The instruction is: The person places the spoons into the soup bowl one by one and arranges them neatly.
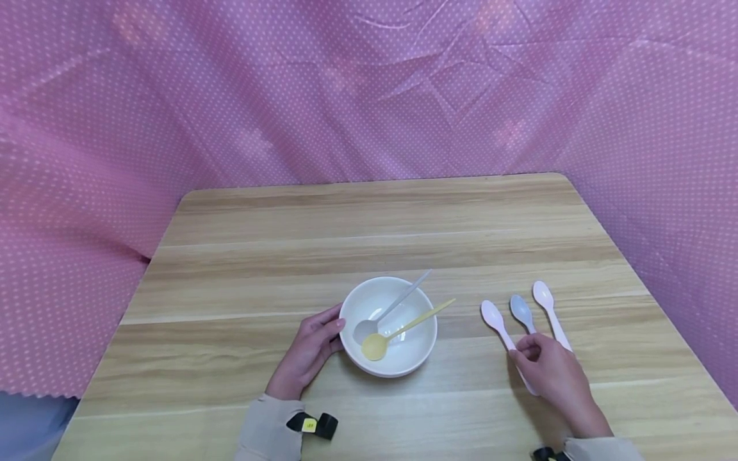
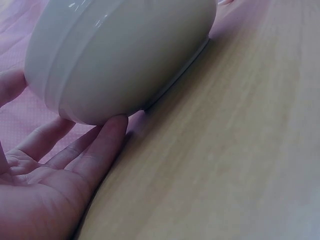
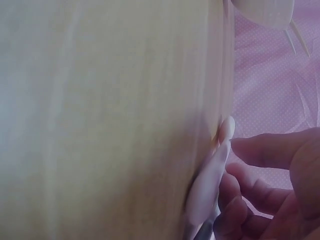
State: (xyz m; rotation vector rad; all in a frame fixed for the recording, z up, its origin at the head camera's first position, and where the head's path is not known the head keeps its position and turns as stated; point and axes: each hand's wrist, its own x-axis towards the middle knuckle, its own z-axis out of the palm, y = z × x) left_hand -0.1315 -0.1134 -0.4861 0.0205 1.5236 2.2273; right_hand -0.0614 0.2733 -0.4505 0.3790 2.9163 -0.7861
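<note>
A white bowl (image 1: 403, 367) stands on the wooden table (image 1: 369, 237) and holds a yellow spoon (image 1: 375, 346) and a pale grey spoon (image 1: 398, 301). My left hand (image 1: 308, 352) rests beside it, straight fingers touching its left wall; the left wrist view shows the open palm (image 2: 60, 170) under the bowl's side (image 2: 125, 50). To the right lie a pink spoon (image 1: 492, 315), a grey spoon (image 1: 521, 310) and a white spoon (image 1: 543, 294). My right hand (image 1: 550, 374) covers their handles. In the right wrist view its fingers (image 3: 240, 200) touch the pink spoon (image 3: 210, 185), thumb apart.
Pink dotted cloth (image 1: 369, 89) hangs round the table on the far side, left and right. Bare wood stretches behind the bowl and along the left half of the table. The bowl's edge (image 3: 265, 10) shows at the top of the right wrist view.
</note>
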